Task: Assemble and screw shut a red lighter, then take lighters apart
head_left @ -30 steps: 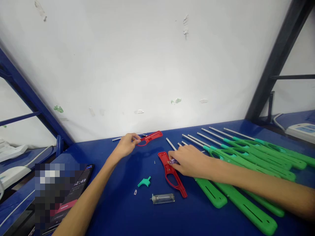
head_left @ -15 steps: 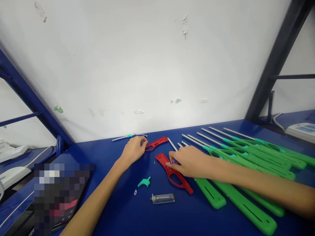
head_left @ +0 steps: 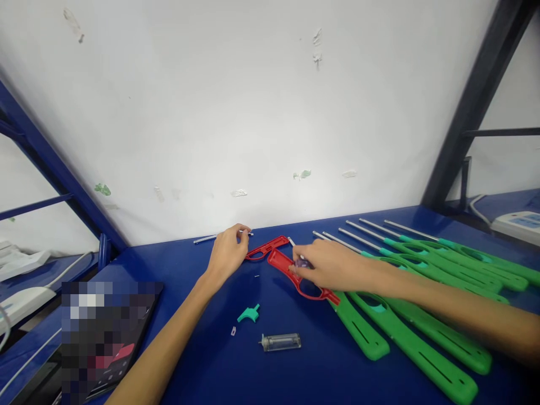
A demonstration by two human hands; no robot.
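Observation:
My left hand [head_left: 230,250] is at the metal rod [head_left: 205,239] near the wall, its thumb and fingers closed together; what lies between them is too small to make out. One red casing half [head_left: 266,248] lies just right of it. My right hand [head_left: 320,261] pinches a small purple part [head_left: 301,262] over the other red casing half [head_left: 310,287], which rests partly against a green lighter handle. Nearer to me lie a teal trigger piece [head_left: 249,314], a tiny pale clip [head_left: 233,331], a clear fuel tank [head_left: 280,342] and a small pin [head_left: 257,276].
Several green lighters [head_left: 434,332] with metal rods spread over the right of the blue table [head_left: 219,371]. A dark tablet [head_left: 143,315] lies at the left. The white wall [head_left: 270,112] rises behind the table.
My left hand has moved slightly up and left over the rod. My right hand has moved up, and the red half near it has shifted up and right and turned. The small pin has shifted and turned.

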